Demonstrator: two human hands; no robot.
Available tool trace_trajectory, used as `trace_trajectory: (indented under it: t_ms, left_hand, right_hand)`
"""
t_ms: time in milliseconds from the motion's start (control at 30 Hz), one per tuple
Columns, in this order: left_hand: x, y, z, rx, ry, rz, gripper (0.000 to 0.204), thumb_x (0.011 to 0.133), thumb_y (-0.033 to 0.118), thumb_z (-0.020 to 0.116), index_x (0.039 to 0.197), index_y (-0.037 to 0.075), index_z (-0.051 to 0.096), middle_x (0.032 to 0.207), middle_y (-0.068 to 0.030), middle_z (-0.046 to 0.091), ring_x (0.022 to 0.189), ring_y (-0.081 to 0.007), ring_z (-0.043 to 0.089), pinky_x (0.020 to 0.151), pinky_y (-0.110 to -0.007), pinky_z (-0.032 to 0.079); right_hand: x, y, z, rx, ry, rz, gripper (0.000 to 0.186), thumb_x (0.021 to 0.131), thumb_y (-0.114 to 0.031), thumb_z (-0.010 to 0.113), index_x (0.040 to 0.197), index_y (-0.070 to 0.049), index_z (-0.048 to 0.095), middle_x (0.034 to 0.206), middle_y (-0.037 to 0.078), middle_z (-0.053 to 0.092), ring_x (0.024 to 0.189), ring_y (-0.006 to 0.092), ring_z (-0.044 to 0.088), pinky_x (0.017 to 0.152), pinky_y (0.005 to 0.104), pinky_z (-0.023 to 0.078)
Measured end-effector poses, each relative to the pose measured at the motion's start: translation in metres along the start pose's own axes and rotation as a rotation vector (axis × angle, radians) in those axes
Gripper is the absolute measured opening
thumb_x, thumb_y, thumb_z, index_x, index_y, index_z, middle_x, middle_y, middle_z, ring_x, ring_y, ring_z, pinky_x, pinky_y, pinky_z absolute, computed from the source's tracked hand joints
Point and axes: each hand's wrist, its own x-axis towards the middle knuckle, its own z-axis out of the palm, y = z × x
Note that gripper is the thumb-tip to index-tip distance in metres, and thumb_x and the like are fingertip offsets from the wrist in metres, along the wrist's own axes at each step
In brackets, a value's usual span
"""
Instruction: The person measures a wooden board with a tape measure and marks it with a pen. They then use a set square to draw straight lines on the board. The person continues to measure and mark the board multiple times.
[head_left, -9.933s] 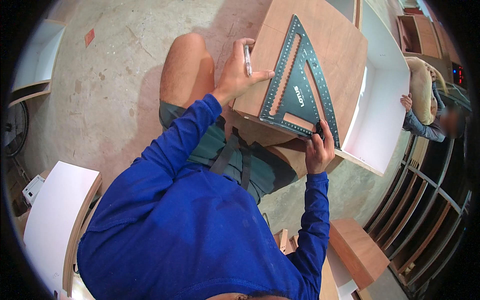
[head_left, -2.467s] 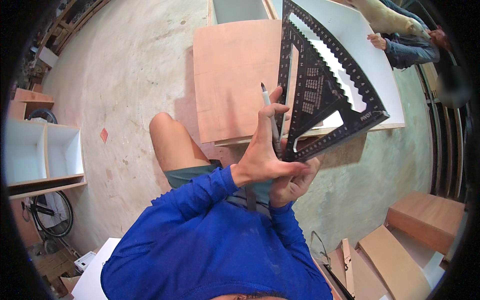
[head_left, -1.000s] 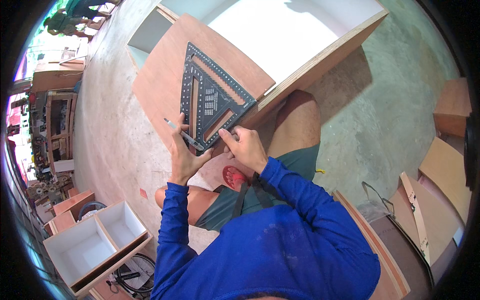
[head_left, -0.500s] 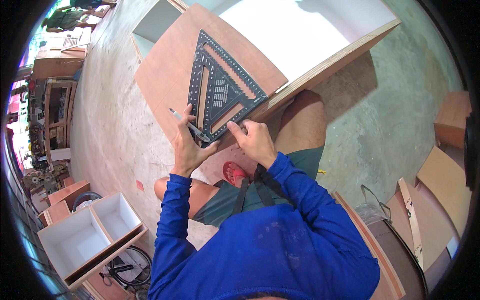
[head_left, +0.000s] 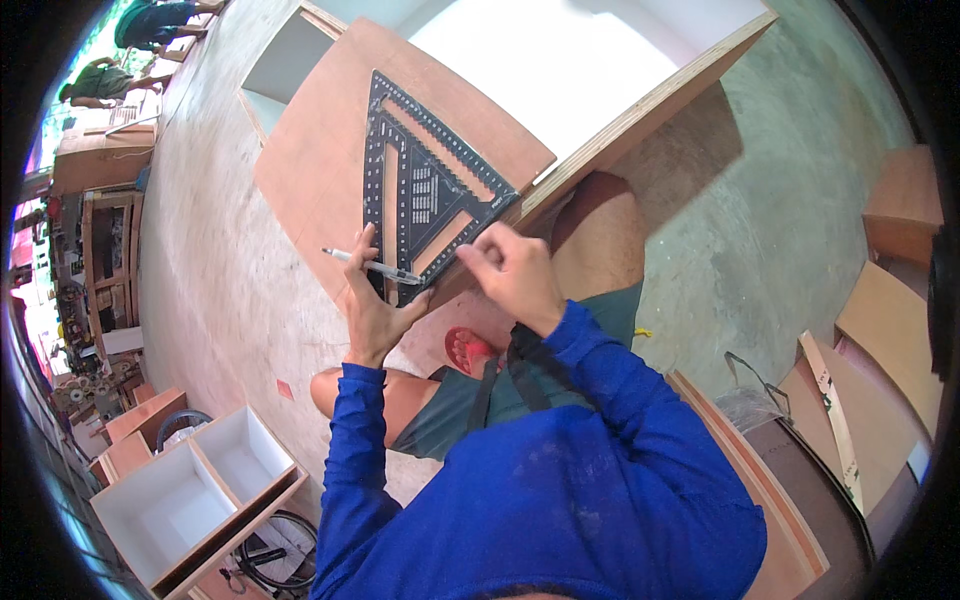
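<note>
The left hand (head_left: 372, 312), just left of the frame's center, has its fingers bent around a slim pale pen (head_left: 378, 267), which slants across the lower corner of a black triangular square (head_left: 430, 190). From where I watch, its thumb lies at that corner and its fingers reach along the left edge, so the hand is only partly spread. I make out the right hand (head_left: 515, 277) near the middle of the frame, loosely curled beside the square's lower right edge; it is blurred, and I cannot tell whether it touches the square or has anything in its fingers.

The square lies flat on a reddish-brown wooden panel (head_left: 305, 170) at the upper center, its tip pointing up the frame. To the panel's right I see a large box (head_left: 640, 105) with a white inside and a raw plywood edge. Below the hands, a red sandal (head_left: 460, 345) shows on the floor (head_left: 225, 240). At the lower left I have a white-lined box (head_left: 165, 512) with two compartments, a bicycle wheel (head_left: 305, 535) just below it. Loose boards (head_left: 890, 330) lie along the right rim.
</note>
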Motion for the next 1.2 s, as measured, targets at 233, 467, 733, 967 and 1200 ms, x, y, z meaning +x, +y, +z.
trace_trajectory:
  t_ms: [233, 467, 733, 967, 1200]
  left_hand:
    - [0.002, -0.003, 0.008, -0.168, 0.059, 0.053, 0.102, 0.065, 0.020, 0.104, 0.139, 0.005, 0.035, 0.166, -0.0247, 0.044, 0.124, -0.0325, 0.063, 0.094, -0.039, 0.059]
    - [-0.004, 0.002, 0.006, -0.256, 0.018, -0.176, 0.101, 0.064, 0.016, 0.104, 0.139, 0.010, 0.036, 0.168, -0.0240, 0.042, 0.134, -0.0290, 0.060, 0.095, -0.035, 0.058]
    - [0.002, 0.002, 0.007, -0.258, 0.032, -0.047, 0.102, 0.061, 0.012, 0.105, 0.135, 0.013, 0.035, 0.166, -0.0297, 0.042, 0.146, -0.0385, 0.053, 0.112, -0.042, 0.051]
    - [0.002, -0.002, 0.006, -0.228, 0.008, -0.048, 0.100, 0.060, 0.010, 0.104, 0.134, 0.014, 0.036, 0.166, -0.0291, 0.041, 0.151, -0.0412, 0.047, 0.122, -0.047, 0.042]
    - [0.000, -0.005, 0.012, -0.369, 0.021, -0.051, 0.098, 0.062, 0.008, 0.103, 0.133, 0.015, 0.035, 0.167, -0.0286, 0.037, 0.155, -0.0416, 0.040, 0.126, -0.048, 0.036]
  right_hand:
    - [0.059, 0.026, -0.089, -0.508, 0.174, -0.515, 0.046, 0.076, -0.039, 0.095, 0.110, -0.017, 0.074, 0.126, 0.007, 0.061, 0.123, 0.0339, 0.057, 0.105, 0.0522, 0.045]
    - [0.070, 0.058, -0.093, -0.539, 0.119, -0.598, 0.049, 0.072, -0.045, 0.095, 0.114, -0.025, 0.077, 0.138, 0.006, 0.063, 0.124, 0.0324, 0.059, 0.116, 0.0552, 0.035]
    - [0.072, 0.063, -0.088, -0.430, 0.152, -0.577, 0.035, 0.075, -0.032, 0.096, 0.108, -0.033, 0.083, 0.135, 0.004, 0.066, 0.123, 0.0259, 0.057, 0.114, 0.0497, 0.032]
    - [0.071, 0.068, -0.085, -0.426, 0.168, -0.598, 0.043, 0.071, -0.022, 0.098, 0.109, -0.037, 0.085, 0.137, 0.003, 0.065, 0.123, 0.0261, 0.053, 0.116, 0.0464, 0.032]
    - [0.070, 0.071, -0.083, -0.391, 0.140, -0.557, 0.033, 0.076, -0.029, 0.095, 0.105, -0.041, 0.085, 0.138, 0.002, 0.061, 0.133, 0.0216, 0.054, 0.122, 0.0541, 0.024]
